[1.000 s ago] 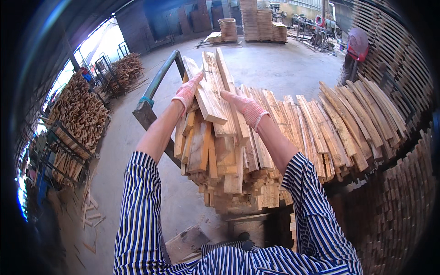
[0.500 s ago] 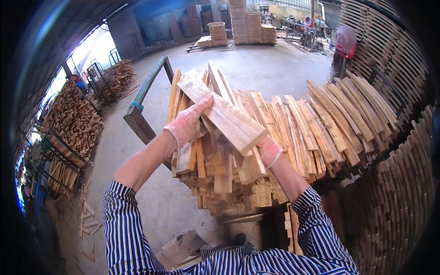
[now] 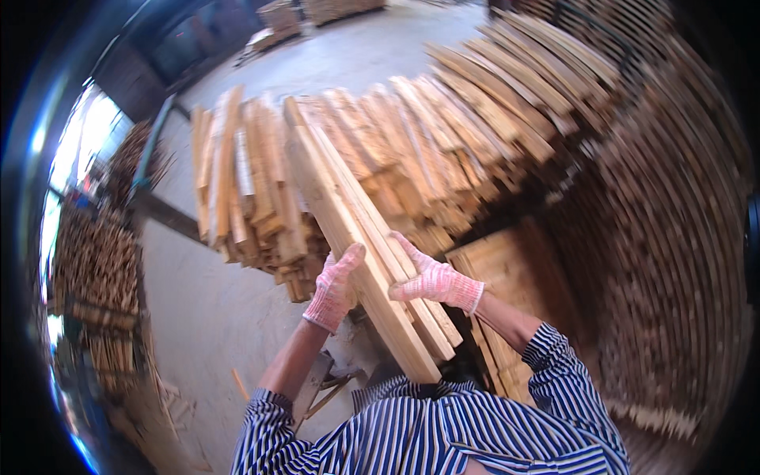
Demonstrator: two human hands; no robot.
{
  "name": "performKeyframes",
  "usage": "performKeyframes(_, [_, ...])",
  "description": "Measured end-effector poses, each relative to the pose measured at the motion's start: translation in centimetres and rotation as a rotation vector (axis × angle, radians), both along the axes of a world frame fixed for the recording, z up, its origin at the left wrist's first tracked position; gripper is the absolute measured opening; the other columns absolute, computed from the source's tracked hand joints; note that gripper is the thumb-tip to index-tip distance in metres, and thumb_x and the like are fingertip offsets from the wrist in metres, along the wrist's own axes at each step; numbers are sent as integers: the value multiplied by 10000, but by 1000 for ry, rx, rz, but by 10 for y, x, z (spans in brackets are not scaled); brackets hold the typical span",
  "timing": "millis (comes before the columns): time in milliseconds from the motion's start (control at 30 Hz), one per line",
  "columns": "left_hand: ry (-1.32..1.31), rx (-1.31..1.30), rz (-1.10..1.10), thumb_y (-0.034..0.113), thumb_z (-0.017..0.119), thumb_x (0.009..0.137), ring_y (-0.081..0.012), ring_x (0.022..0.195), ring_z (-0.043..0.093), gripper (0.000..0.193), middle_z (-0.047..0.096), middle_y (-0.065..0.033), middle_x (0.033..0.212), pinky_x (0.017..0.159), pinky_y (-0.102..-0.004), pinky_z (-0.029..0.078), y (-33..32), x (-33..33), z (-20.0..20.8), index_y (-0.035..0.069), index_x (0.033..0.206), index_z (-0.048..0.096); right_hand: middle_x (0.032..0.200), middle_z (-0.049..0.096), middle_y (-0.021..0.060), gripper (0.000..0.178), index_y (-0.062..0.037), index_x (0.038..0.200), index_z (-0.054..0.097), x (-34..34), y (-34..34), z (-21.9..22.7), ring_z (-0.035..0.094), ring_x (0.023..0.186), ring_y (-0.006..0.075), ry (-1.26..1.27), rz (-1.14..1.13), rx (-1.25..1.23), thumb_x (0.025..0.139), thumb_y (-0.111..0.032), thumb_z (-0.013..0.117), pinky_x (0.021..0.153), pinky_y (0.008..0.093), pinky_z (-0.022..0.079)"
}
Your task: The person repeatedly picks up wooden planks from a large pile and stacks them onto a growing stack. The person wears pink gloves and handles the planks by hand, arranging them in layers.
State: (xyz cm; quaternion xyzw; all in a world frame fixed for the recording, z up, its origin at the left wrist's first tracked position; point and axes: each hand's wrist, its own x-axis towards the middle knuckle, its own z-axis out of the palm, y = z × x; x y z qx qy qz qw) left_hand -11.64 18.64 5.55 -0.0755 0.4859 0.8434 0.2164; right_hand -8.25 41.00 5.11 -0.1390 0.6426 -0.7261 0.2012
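Note:
Between my two gloved hands is a small bundle of long, pale wooden boards [image 3: 348, 226], tilted with its near end close to my striped shirt. My left hand [image 3: 336, 288] is closed on the left side of the bundle, thumb over the edge of the widest board. On the other side my right hand [image 3: 435, 281] grips the narrower boards, its thumb lying across them. Both gloves are pinkish-white knit. Beyond the bundle lies a broad pile of rough wooden boards [image 3: 419, 150], running from the left towards the upper right. The fingers under the bundle are hidden.
A green metal frame post [image 3: 154, 142] stands at the pile's left end. Tall stacks of thin wood strips [image 3: 657, 237] rise on the right, beside a lower stack of boards [image 3: 499, 277]. More wood heaps [image 3: 95, 257] line the left side. Grey concrete floor [image 3: 190, 293] shows between.
The boards have come off the pile and nearer my body, turned more lengthwise. My right hand, partly hidden before, now shows on their right side. The view has swung right and downward.

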Motion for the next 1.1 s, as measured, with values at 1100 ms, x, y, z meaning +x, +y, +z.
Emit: performKeyframes(1100, [225,85,-873,91,854,797,-219,1105,663,671,650,-96,1276,949,-372,566,484,131,-280,16,1371,513,1561,435,125,1297,-94,1643,87,258,336,-253,420,1406,219,34,-1226,233,710,-343,952,1177,366,365])
